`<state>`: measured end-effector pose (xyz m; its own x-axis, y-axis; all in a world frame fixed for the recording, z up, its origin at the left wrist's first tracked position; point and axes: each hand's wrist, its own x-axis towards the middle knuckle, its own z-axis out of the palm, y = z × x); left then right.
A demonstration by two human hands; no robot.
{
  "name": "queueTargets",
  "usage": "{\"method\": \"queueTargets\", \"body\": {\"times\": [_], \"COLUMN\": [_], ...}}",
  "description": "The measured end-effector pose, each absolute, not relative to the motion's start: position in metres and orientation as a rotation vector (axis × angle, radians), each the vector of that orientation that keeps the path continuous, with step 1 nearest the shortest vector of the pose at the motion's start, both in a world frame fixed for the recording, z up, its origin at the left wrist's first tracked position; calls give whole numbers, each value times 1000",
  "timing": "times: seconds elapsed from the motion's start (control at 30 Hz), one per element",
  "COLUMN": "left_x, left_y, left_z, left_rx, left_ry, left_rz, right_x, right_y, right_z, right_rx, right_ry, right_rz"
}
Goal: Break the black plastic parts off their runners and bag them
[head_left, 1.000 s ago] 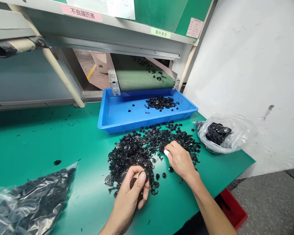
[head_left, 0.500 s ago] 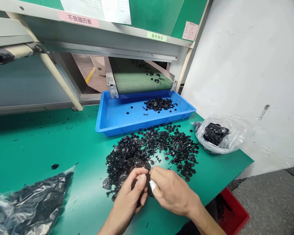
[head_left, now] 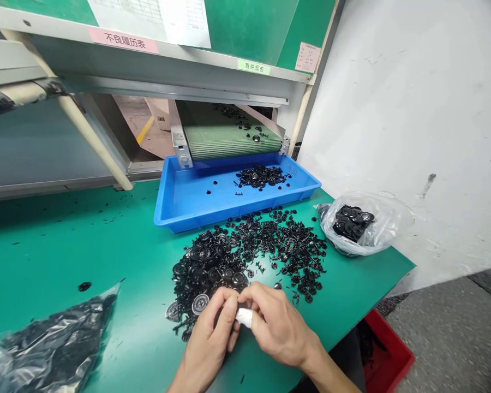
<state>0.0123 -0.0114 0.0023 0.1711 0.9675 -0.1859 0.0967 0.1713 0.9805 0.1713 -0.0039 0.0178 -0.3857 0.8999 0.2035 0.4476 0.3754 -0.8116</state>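
1. My take: the left hand (head_left: 208, 341) and right hand (head_left: 280, 327) are pressed close together toward the front edge of the green tabletop (head_left: 85, 240), right at the pile's near side.
2. The fingers (head_left: 228, 310) on both hands are curled in and pinching toward each other. Anything between them is hidden, so I can't tell what they're gripping, if anything.
3. There's a white wrap (head_left: 244, 317) on a right-hand finger, touching the left hand.
4. The pile of black plastic discs and small parts (head_left: 245, 256) sits mid-tabletop.
5. Just behind it is a blue tray (head_left: 180, 210) holding a small heap of black parts (head_left: 262, 176), under the end of a green mesh conveyor belt (head_left: 225, 139).
6. A clear plastic bag of black discs (head_left: 352, 224) sits by the right edge, and a bigger bag of black parts (head_left: 53, 344) lies at the left front.
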Motion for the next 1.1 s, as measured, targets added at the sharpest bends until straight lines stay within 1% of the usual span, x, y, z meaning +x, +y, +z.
{"method": "queueTargets", "body": {"times": [0.13, 0.33, 0.43, 0.53, 0.63, 0.7, 0.8, 0.9, 1.0, 1.1], "left_x": [11, 12, 9, 2, -5, -8, -8, -6, -6, -7], "left_y": [-10, -9, -9, -9, -7, -6, -3, -1, 0, 2], "left_z": [1, 6, 7, 1, -8, -12, -8, 5, 14, 17], "left_rx": [1265, 1209, 1294, 1570, 1897, 1962, 1705, 1192, 773, 602], "left_ry": [1253, 1281, 1333, 1421, 1362, 1309, 1331, 1228, 1015, 863], "left_rz": [950, 967, 1032, 1127, 1299, 1361, 1266, 1139, 1139, 1166], "right_x": [164, 157, 169, 183, 186, 181, 171, 167, 171, 179], "right_y": [-3, 10, 31, 65, 104, 128, 155, 166, 163, 155], "right_z": [8, 2, 13, 24, 27, 24, 21, 20, 18, 16], "right_rx": [-1075, -1101, -1161, -1338, -1592, -1695, -1766, -1763, -1696, -1604], "right_ry": [-1975, -1923, -1989, -2082, -2206, -2191, -2230, -2279, -2248, -2152], "right_rz": [822, 809, 618, 356, 220, 179, 194, 246, 283, 351]}}
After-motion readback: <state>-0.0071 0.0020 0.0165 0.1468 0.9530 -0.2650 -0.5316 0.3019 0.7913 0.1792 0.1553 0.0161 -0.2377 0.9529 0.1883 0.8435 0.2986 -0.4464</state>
